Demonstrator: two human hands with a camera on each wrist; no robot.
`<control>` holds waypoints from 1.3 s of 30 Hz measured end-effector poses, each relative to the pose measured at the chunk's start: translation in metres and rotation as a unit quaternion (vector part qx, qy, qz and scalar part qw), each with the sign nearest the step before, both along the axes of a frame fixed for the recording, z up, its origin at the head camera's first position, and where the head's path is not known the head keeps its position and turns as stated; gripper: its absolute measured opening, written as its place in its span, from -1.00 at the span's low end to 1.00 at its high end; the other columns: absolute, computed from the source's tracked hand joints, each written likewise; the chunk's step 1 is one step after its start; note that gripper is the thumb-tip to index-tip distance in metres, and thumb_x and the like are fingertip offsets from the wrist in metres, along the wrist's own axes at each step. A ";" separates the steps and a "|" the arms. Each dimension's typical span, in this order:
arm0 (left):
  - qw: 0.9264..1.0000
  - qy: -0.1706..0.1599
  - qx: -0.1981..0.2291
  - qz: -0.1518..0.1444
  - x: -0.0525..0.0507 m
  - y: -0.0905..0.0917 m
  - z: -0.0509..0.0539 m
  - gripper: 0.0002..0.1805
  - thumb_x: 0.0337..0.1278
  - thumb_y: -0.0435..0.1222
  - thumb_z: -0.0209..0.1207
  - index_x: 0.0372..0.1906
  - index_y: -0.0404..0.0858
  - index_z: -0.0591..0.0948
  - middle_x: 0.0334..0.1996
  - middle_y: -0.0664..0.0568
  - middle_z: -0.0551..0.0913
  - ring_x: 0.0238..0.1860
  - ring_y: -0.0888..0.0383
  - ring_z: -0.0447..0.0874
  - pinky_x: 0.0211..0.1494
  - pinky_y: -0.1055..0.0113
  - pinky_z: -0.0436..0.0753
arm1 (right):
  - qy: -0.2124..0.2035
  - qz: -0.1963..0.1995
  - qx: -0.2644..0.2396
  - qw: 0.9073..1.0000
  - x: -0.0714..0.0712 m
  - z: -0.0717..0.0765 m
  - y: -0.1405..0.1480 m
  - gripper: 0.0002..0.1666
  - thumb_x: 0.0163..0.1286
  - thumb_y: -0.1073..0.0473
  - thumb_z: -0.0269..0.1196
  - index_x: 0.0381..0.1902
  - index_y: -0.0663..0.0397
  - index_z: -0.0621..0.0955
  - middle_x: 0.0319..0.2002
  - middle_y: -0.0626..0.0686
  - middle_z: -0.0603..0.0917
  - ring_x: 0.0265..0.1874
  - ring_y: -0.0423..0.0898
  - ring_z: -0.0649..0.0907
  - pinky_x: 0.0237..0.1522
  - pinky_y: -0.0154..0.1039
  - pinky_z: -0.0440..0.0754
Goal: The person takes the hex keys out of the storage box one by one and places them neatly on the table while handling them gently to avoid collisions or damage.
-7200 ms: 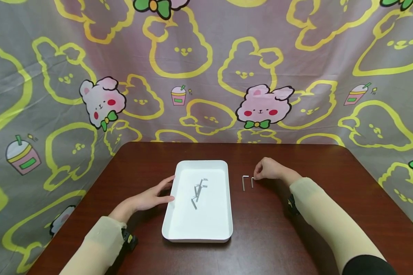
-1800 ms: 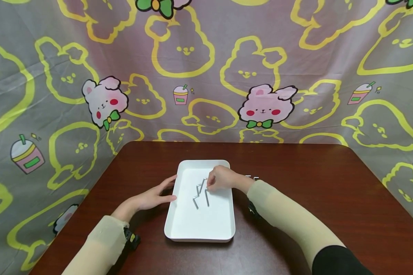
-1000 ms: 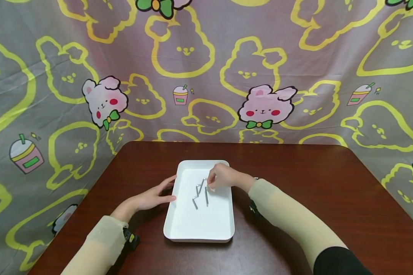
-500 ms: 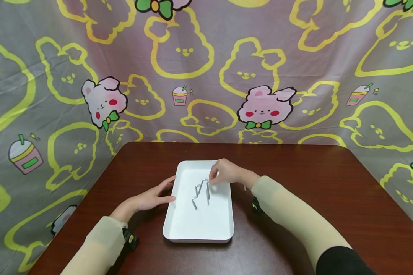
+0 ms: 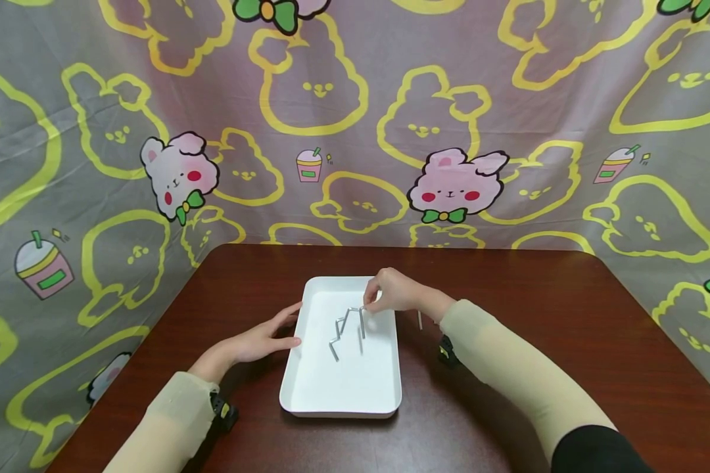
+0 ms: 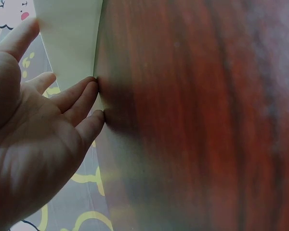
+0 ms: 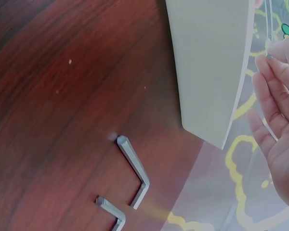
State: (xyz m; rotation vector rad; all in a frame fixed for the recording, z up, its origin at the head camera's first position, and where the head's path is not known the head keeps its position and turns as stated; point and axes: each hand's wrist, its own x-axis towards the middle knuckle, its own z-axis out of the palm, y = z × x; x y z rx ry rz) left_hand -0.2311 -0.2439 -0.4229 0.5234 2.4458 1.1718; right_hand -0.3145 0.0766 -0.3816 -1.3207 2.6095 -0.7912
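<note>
Over the far right part of the white tray, my right hand pinches the short end of a silver L-shaped hex key, whose long leg hangs down. In the right wrist view, thumb and fingers grip the held hex key. Three more hex keys lie in a staggered row inside the tray. My left hand touches the tray's left rim with spread, straight fingers; the left wrist view shows the fingertips against the tray's outer wall.
Right of the tray, two hex keys lie on the dark wooden table, partly hidden by my right forearm in the head view. A patterned cloth hangs behind and beside the table.
Earlier my right hand was at the hex keys on the table. It then came over the tray and has since shifted away and rightward with a hex key. My left hand stays put.
</note>
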 end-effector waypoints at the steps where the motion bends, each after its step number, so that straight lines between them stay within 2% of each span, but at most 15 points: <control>1: 1.000 0.000 0.000 0.000 0.000 0.000 0.000 -0.10 0.31 -0.13 0.20 0.56 -0.08 -0.09 0.46 -0.24 0.11 0.44 -0.17 0.03 0.34 -0.23 0.06 | -0.002 -0.002 0.000 1.000 0.000 0.001 0.001 -0.96 0.15 0.27 0.42 -0.48 0.05 0.75 -0.51 -0.20 0.67 -0.46 -0.28 0.57 -0.32 -0.33 0.54; 10: 1.000 0.000 0.002 -0.001 0.001 0.000 0.000 -0.09 0.30 -0.14 0.21 0.56 -0.10 -0.08 0.46 -0.24 0.11 0.44 -0.18 0.03 0.35 -0.23 0.06 | 0.017 -0.013 -0.008 1.000 -0.003 0.012 0.015 -0.92 0.17 0.29 0.40 -0.47 0.00 0.75 -0.50 -0.23 0.66 -0.44 -0.26 0.57 -0.33 -0.30 0.53; 18: 1.000 0.001 0.001 0.001 0.000 0.000 0.000 -0.10 0.30 -0.14 0.20 0.56 -0.09 -0.08 0.46 -0.24 0.11 0.44 -0.18 0.03 0.34 -0.24 0.06 | 0.001 -0.037 -0.020 0.999 -0.004 0.022 0.030 -0.92 0.16 0.29 0.40 -0.49 0.03 0.74 -0.50 -0.19 0.66 -0.49 -0.20 0.54 -0.38 -0.29 0.54; 31: 1.000 -0.004 0.001 0.003 -0.001 0.000 -0.001 -0.10 0.30 -0.13 0.20 0.56 -0.08 -0.08 0.47 -0.23 0.10 0.45 -0.18 0.02 0.35 -0.24 0.05 | -0.012 -0.066 -0.036 0.997 -0.004 0.025 0.056 -0.95 0.16 0.29 0.41 -0.48 0.10 0.73 -0.48 -0.15 0.68 -0.45 -0.18 0.59 -0.29 -0.23 0.58; 39: 1.000 0.000 -0.002 0.003 0.001 0.001 0.002 -0.10 0.31 -0.14 0.19 0.56 -0.08 -0.08 0.46 -0.24 0.10 0.44 -0.18 0.03 0.34 -0.25 0.05 | -0.011 -0.079 -0.037 0.996 -0.004 0.025 0.072 -0.90 0.15 0.30 0.42 -0.51 0.01 0.72 -0.49 -0.16 0.68 -0.42 -0.19 0.61 -0.24 -0.21 0.59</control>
